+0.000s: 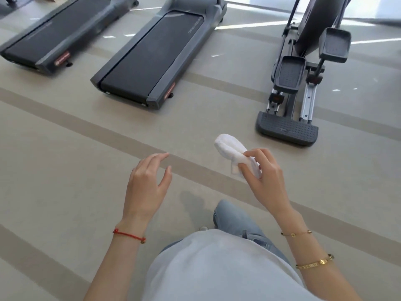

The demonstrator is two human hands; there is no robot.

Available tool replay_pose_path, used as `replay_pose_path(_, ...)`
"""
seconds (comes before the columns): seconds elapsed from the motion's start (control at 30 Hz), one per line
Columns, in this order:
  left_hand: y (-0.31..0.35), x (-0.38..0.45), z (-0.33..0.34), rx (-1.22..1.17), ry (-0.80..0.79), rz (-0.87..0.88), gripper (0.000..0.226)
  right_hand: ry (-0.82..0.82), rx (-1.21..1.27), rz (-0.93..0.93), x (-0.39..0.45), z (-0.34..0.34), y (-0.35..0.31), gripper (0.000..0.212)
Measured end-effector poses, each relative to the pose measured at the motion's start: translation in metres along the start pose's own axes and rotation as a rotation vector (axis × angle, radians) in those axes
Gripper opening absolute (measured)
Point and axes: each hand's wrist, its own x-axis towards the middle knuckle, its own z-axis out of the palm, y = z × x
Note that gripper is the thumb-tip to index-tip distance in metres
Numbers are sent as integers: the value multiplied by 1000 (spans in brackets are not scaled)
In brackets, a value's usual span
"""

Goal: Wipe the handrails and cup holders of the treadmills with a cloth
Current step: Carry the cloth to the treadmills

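My right hand (263, 177) grips a folded white cloth (227, 146) between thumb and fingers, its rolled end sticking up and left. My left hand (147, 183) hovers beside it, fingers apart and holding nothing. Two grey treadmills stand ahead on the floor: the nearer treadmill (156, 59) at centre, with its black belt pointing at me, and a second treadmill (54, 33) at far left. Only their decks and lower frames show; handrails and cup holders are out of view above the top edge.
An elliptical trainer (303, 83) with two foot pedals and a ribbed rear step stands at the right. The beige floor (65, 170) has darker diagonal stripes. My leg in jeans (236, 220) steps forward below my hands.
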Motion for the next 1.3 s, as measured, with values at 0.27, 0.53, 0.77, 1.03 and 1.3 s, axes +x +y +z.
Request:
replay_pose_path(0.27,-15,184,50,-34,-42,29,31,36,-8,42,164,39,62,14)
replay_pose_path(0.53,11,390,87,-24,-5,50,32,21,-29,-18,378,38,119,14)
replay_pose_path(0.77,25,533,124,-38,-19,64,32,24,-19,-5,519,43,165,15)
replay_pose_path(1.03,25,709,184,-71,-48,92,32,41,-37,62,661,65,238,16)
replay_pose_path(1.3,44,904,224,-86,-41,123,32,86,-55,57,846,70,288,15)
